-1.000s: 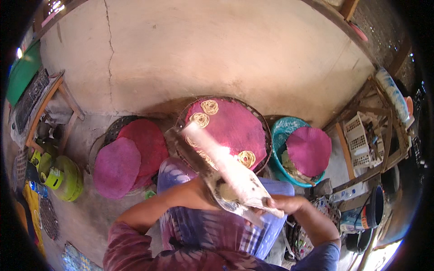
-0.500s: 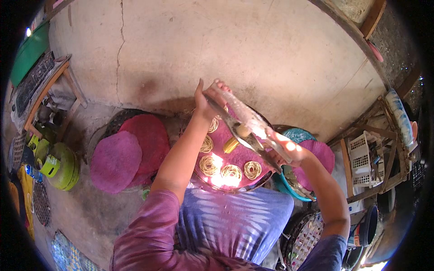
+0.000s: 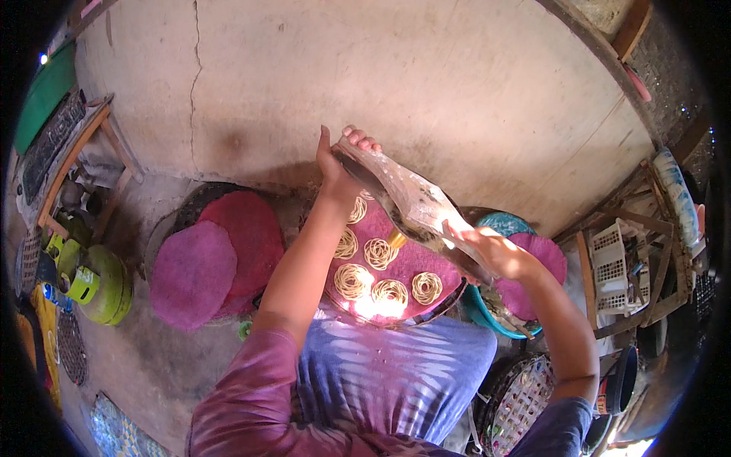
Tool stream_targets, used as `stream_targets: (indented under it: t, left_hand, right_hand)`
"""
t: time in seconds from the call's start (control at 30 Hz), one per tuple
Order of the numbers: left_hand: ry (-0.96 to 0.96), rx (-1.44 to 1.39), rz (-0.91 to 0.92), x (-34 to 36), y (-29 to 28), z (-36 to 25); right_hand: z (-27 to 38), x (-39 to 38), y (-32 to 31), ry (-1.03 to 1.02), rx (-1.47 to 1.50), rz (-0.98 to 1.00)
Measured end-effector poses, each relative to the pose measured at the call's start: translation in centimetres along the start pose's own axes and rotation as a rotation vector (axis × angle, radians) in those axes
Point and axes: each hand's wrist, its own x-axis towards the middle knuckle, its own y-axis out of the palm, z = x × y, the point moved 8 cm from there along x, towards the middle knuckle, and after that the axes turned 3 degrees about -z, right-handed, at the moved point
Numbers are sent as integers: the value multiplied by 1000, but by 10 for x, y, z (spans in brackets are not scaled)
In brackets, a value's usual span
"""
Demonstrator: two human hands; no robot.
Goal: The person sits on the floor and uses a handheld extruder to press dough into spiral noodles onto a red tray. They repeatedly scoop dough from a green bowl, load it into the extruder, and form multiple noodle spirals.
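Observation:
A long wooden hand press (image 3: 415,196), its pale upper lever dusted white, slants in front of me from upper left to lower right. My left hand (image 3: 344,164) is closed round its far left end, thumb up. At the near right end, my right hand (image 3: 491,250) is closed round the boards. A brass-coloured cylinder (image 3: 396,238) shows partly under the press. Below lies a round magenta mat (image 3: 403,268) on a tray. Coiled noodle nests rest on it, among them one nest (image 3: 380,254) beside the cylinder and another nest (image 3: 426,288) at the right. The press hides the mat's far right part.
To the left, two round magenta mats (image 3: 194,270) overlap on a dark tray. A green gas cylinder (image 3: 106,283) stands further left. At right are a teal basin (image 3: 480,316) with another magenta mat and a white plastic basket (image 3: 611,266). A cracked wall (image 3: 365,76) rises behind.
A noodle nest now lies near the mat's middle, where the cylinder hung before. The press has tipped and its levers sit closer together; both hands still hold it.

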Motion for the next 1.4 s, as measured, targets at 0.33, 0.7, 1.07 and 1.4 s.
stream_targets:
  t: [0.33, 0.7, 1.07, 1.4]
  left_hand:
    - [-47, 54, -105, -11, 6, 9]
    - [-611, 1996, 74, -58, -80, 71]
    - [-274, 2361, 374, -96, -74, 56]
    - [25, 2702, 643, -150, 6, 37]
  right_hand:
    - [0, -28, 14, 61, -108, -1]
    - [-46, -40, 3, -6, 290, -217]
    - [-61, -47, -13, -118, 320, -398]
    - [-148, -136, 27, -291, 744, -585]
